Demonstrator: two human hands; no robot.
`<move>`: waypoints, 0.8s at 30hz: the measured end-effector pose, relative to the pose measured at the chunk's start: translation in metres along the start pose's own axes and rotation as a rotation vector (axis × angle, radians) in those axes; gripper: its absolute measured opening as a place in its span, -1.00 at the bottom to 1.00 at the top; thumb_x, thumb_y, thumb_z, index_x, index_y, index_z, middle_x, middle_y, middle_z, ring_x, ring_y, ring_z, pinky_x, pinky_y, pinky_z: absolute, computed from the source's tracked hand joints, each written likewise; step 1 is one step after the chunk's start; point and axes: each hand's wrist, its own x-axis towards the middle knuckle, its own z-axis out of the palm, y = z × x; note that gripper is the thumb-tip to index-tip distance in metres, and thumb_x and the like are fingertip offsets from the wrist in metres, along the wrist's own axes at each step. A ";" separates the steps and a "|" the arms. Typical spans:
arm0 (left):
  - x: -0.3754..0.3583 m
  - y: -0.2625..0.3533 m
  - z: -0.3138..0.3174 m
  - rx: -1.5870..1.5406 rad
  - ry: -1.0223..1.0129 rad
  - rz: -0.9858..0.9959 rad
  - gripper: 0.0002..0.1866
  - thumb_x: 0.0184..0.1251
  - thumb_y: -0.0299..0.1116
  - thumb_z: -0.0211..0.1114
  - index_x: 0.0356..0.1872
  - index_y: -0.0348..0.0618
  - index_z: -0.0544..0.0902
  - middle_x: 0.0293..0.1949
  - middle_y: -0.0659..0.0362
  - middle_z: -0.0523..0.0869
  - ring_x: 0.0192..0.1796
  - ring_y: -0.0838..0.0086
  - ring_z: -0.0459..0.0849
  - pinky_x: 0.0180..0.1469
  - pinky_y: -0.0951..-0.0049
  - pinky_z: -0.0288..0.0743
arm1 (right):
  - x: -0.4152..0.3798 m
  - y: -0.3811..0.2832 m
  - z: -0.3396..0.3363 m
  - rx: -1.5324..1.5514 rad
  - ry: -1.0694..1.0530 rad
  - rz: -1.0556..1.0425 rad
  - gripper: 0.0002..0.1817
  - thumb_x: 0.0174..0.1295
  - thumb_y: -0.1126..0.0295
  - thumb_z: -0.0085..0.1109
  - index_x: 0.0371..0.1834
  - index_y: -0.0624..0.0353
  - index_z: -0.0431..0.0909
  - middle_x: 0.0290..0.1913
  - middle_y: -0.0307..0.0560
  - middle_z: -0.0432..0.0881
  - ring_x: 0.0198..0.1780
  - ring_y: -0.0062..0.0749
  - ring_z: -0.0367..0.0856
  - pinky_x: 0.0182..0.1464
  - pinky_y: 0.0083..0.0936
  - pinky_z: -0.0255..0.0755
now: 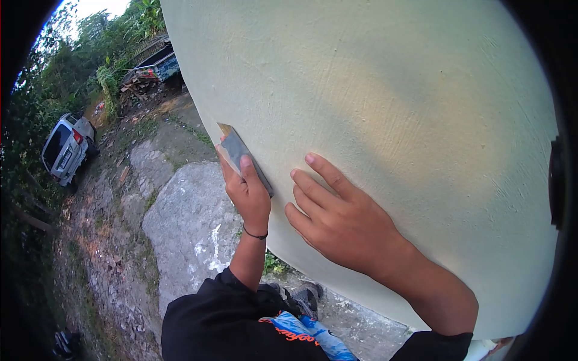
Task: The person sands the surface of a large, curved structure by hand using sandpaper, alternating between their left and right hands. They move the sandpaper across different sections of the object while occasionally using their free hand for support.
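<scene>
My left hand (248,191), with a dark band at the wrist, grips a sanding block (239,151). The block looks like a piece of wood wrapped in grey paper, its tan end showing at the top. Its long side lies along the left edge of a pale cream wall (361,90), with my thumb over its near face. To the right, my right hand (346,224) rests on or just over the wall, fingers stretched out and apart, holding nothing. The wall surface carries faint streaks and small bumps.
Rough concrete paving (186,210) lies below on the left, beside stony, grassy ground. A silver car (67,147) stands farther off. Near the trees are a truck bed (159,66) and a pile of wood scraps (139,89). My shoe (307,298) is close to the wall's base.
</scene>
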 end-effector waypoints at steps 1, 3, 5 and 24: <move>-0.003 0.004 0.003 0.066 0.014 0.107 -0.54 0.48 -0.35 -0.06 0.27 -0.47 0.34 0.40 -0.21 0.20 0.49 -0.01 0.05 0.45 0.20 -0.08 | 0.000 0.000 0.000 -0.005 0.003 -0.001 -0.89 0.08 0.40 0.06 -0.45 0.15 0.58 -0.22 -0.07 0.67 0.10 -0.37 0.55 0.46 -0.23 0.07; -0.033 0.008 0.005 0.130 -0.048 0.183 -0.55 0.48 -0.35 -0.05 0.26 -0.46 0.35 0.41 -0.20 0.19 0.49 -0.03 0.03 0.45 0.19 -0.09 | 0.000 -0.001 0.003 -0.009 0.004 -0.006 -0.89 0.08 0.40 0.07 -0.45 0.15 0.58 -0.21 -0.06 0.67 0.09 -0.37 0.55 0.46 -0.24 0.07; -0.045 0.004 0.001 0.278 -0.122 0.267 -0.54 0.48 -0.34 -0.05 0.26 -0.45 0.36 0.42 -0.20 0.17 0.49 -0.07 0.00 0.45 0.16 -0.10 | 0.000 -0.002 0.004 0.020 0.067 0.012 -0.89 0.08 0.40 0.06 -0.46 0.16 0.57 -0.22 -0.05 0.67 0.09 -0.37 0.55 0.46 -0.25 0.07; 0.005 0.000 -0.004 0.233 0.047 0.217 -0.59 0.45 -0.33 0.00 0.16 -0.43 0.49 0.39 -0.22 0.22 0.48 -0.10 0.05 0.43 0.09 -0.06 | 0.000 0.000 0.001 -0.014 -0.027 -0.003 -0.87 0.09 0.38 0.06 -0.44 0.15 0.59 -0.25 -0.09 0.66 0.09 -0.37 0.55 0.46 -0.23 0.06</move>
